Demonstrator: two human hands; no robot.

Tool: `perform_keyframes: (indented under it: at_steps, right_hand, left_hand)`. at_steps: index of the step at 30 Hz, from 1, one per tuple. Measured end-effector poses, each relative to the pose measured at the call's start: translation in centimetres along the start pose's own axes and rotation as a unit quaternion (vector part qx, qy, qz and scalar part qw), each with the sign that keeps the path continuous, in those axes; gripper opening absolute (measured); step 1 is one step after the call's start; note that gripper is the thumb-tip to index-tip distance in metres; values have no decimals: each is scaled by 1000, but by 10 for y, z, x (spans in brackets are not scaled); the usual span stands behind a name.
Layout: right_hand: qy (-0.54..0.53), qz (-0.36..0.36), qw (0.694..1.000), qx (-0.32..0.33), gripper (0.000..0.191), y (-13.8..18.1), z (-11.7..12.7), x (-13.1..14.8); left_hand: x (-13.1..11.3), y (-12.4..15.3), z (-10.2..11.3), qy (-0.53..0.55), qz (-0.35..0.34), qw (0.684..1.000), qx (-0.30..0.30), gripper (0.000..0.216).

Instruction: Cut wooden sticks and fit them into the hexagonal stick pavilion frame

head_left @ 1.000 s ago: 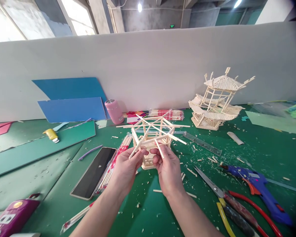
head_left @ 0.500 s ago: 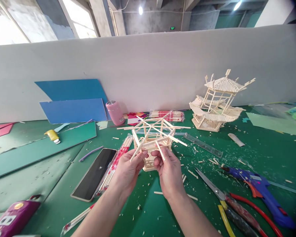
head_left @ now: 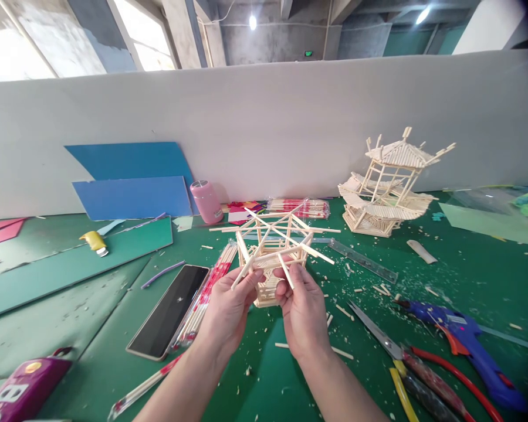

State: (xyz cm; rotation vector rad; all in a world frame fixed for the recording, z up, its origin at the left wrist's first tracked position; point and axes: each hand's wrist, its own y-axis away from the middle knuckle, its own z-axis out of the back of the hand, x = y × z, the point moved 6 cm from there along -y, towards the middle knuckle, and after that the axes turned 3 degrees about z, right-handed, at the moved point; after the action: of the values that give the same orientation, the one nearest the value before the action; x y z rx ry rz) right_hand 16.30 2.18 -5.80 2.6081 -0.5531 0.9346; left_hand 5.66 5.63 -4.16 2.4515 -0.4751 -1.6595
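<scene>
Centrally in the frame, a stick-built pavilion frame (head_left: 273, 252) is held just above the green table (head_left: 466, 269), pinched at its near rim by the left hand (head_left: 229, 308) and right hand (head_left: 301, 310). Judged light, stiff, yet fragile at glued joints; best gripped at the denser lower lattice, not the projecting sticks.

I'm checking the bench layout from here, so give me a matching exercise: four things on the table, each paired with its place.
Things:
1. glue gun
2. phone
3. pink bottle
4. finished stick model

Places:
a. far right, by the wall
b. near right corner
c. by the blue boards
d. left of the left hand

Pairs: 1-b, 2-d, 3-c, 4-a
</scene>
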Motion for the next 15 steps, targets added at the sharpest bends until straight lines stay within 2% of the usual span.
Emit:
perform_keyframes:
  at_steps: [5, 15]
  right_hand:
    - [-26, -20, 999, -20, 28, 2, -1, -1]
    - [-64, -42, 997, -25, 20, 4, -8, 0]
  left_hand:
    - [-2, 2, -1, 3, -5, 1000, -2, 9]
    - [-5, 5, -7, -1, -5, 1000, 7, 8]
